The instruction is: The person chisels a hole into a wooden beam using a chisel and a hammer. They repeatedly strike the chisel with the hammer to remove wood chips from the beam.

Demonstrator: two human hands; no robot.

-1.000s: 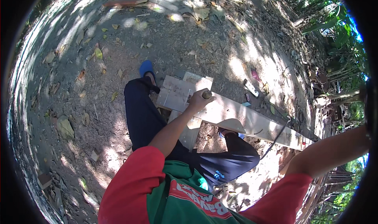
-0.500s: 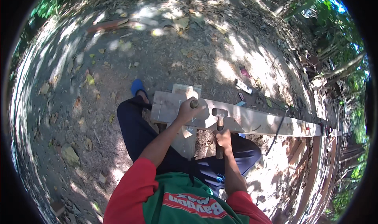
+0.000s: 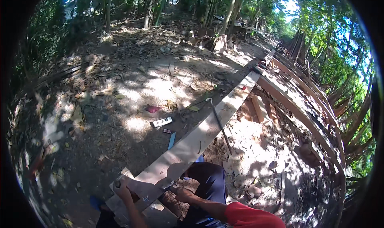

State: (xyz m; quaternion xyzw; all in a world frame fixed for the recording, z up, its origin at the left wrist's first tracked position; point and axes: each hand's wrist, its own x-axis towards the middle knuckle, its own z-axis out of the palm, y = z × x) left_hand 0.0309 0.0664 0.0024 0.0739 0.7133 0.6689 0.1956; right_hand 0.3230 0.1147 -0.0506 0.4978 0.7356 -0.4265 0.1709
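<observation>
Furthest left, a blue shoe (image 3: 95, 202) stands on the ground, a little way to the left of the left hand. The left hand (image 3: 125, 191) is clenched around a short round-ended tool (image 3: 117, 184); the butt of its handle pokes out above the fist, and the fingers hide the rest, so its working end cannot be made out. This fist is over the near end of a long wooden plank (image 3: 188, 148), which runs from beneath it away to the upper right.

Beyond the hands, on the ground along the plank's far edge, lie a pinkish-red scrap (image 3: 152, 108), a white bar-shaped object (image 3: 161, 122), a small dark box (image 3: 167, 130) and a light-blue strip (image 3: 172, 141). Between the two hands is the head of a hammer (image 3: 164, 182), above the plank; whether it touches the wood cannot be told. The right hand (image 3: 185, 196) is closed around the hammer's handle, just beside the plank's near edge. Right of that hand is a bent knee (image 3: 208, 178) in dark trousers. Further up and right of both hands, a thin dark rod (image 3: 220, 126) with a hooked end crosses the plank.
</observation>
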